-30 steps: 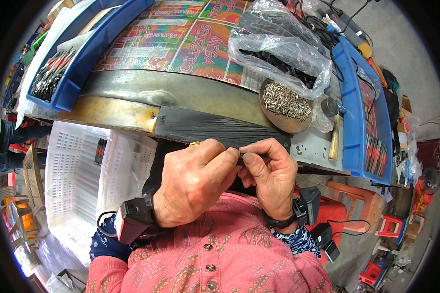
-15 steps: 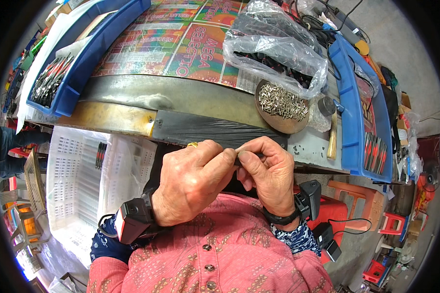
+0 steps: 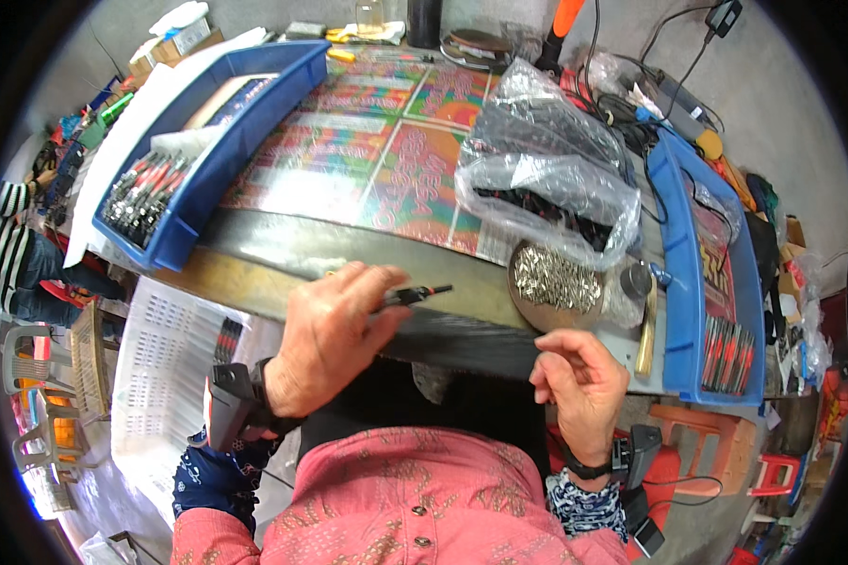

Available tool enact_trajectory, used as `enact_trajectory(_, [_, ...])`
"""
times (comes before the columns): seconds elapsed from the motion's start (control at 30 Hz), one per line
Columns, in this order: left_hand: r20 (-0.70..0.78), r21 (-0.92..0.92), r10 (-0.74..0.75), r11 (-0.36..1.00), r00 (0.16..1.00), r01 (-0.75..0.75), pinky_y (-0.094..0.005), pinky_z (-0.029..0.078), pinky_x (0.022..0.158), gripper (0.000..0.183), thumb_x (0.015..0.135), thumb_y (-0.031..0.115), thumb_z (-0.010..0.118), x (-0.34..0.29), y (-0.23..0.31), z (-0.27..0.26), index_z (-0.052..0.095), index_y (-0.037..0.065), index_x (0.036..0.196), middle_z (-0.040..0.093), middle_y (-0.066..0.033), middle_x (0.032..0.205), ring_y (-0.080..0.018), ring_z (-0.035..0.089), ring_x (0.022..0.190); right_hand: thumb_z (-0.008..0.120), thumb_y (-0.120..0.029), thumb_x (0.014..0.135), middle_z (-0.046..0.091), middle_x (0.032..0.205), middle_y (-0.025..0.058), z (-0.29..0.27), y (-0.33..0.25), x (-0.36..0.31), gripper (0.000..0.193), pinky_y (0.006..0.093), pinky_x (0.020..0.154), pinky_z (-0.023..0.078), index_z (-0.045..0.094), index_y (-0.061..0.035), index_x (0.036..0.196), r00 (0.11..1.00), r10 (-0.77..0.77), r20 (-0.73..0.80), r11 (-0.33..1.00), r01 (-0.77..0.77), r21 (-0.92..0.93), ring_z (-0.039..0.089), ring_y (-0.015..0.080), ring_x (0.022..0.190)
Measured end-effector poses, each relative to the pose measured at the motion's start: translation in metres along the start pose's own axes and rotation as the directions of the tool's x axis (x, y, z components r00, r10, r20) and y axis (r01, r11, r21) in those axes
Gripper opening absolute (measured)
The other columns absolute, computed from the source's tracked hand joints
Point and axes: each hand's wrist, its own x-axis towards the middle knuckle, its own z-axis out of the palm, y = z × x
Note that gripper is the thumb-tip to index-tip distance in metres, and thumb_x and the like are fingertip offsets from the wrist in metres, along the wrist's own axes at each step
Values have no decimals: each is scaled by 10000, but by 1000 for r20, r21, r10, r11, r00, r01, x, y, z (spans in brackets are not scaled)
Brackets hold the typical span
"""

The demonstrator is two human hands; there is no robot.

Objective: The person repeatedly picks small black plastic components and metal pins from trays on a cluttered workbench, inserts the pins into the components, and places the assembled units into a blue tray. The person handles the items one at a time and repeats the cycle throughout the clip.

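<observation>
Left hand (image 3: 330, 344) pinches a thin dark pen-like part (image 3: 413, 296), mostly hidden; right hand (image 3: 582, 381) loosely curled, seemingly empty

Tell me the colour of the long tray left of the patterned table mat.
Blue: the long plastic tray shows best in the head view.

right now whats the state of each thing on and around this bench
left hand: closed on a small dark tool
small dark tool: held level, tip pointing right
right hand: empty, fingers curled
round dish: full of small metal parts
clear plastic bag: open, crumpled, dark parts inside
left blue tray: holding red and black pieces
right blue tray: holding a few red and black pieces
</observation>
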Motion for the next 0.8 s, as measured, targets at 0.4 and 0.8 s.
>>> enact_trajectory(0.4, [-98, 178, -73, 980, 993, 90, -300, 506, 594, 204, 767, -13, 742, 63, -78, -56, 635, -2, 940, 624, -128, 774, -211, 641, 640, 702, -12, 838, 679, 783, 86, -48, 15, 4, 106, 255, 598, 490, 677, 25, 934, 992, -49, -114, 975, 23, -222, 645, 133, 648])
enact_trajectory(0.8, [-31, 452, -86, 888, 996, 91, -305, 482, 613, 201, 774, -19, 720, 102, -107, -127, 644, -9, 959, 629, -129, 768, -200, 609, 645, 742, 4, 769, 692, 745, 102, -86, 26, 4, 154, 248, 543, 487, 688, 32, 911, 997, -61, 37, 982, 67, -175, 642, 150, 594])
